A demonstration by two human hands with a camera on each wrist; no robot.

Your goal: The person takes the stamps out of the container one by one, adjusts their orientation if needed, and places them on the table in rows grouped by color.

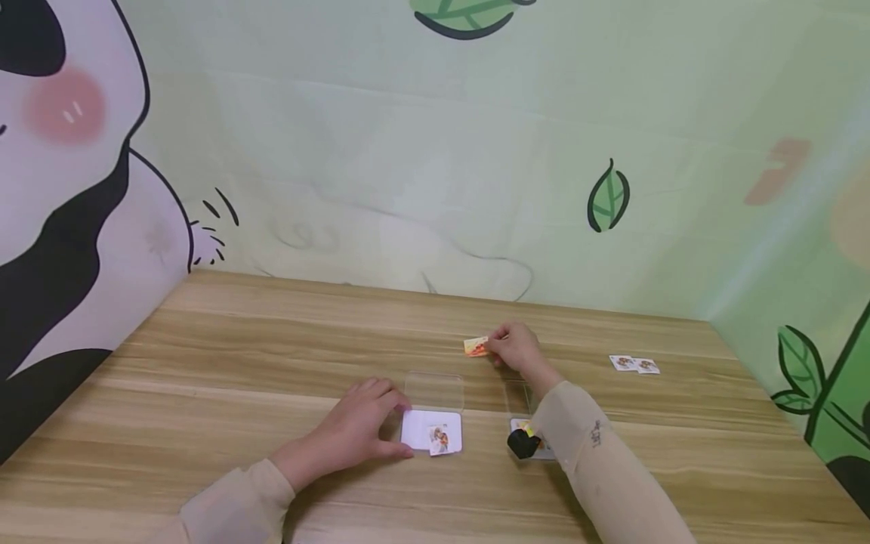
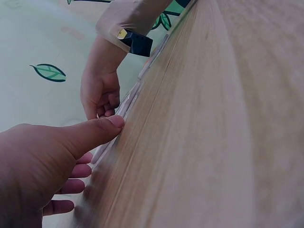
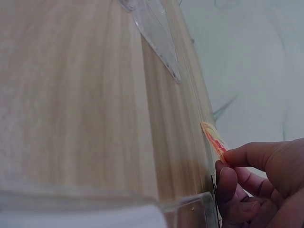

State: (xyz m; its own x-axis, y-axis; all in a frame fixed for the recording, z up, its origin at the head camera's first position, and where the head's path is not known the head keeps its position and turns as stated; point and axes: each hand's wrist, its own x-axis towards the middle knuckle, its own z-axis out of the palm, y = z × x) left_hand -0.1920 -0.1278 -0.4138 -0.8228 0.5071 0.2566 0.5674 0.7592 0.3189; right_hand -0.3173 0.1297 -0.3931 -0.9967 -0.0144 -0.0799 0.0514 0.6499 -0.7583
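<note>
In the head view, my left hand [image 1: 360,423] grips the left side of a flat clear box [image 1: 413,438], thumb at the near corner and fingers at the far one. Its transparent lid [image 1: 435,391] is folded back, and a small picture card [image 1: 439,440] lies on the white inside. The left wrist view shows the left hand [image 2: 52,161] with its thumb on the box's edge. Beyond the boxes, my right hand [image 1: 518,349] pinches an orange-yellow card [image 1: 475,347]. The right wrist view has that card [image 3: 214,141] between thumb and finger of the right hand [image 3: 266,185].
A second clear box [image 1: 544,453] lies under the right forearm, partly hidden by the sleeve and a black wrist device [image 1: 523,443]. Two small cards [image 1: 623,363] lie side by side at the right of the wooden table [image 1: 272,340]. A printed backdrop [image 1: 340,151] stands behind.
</note>
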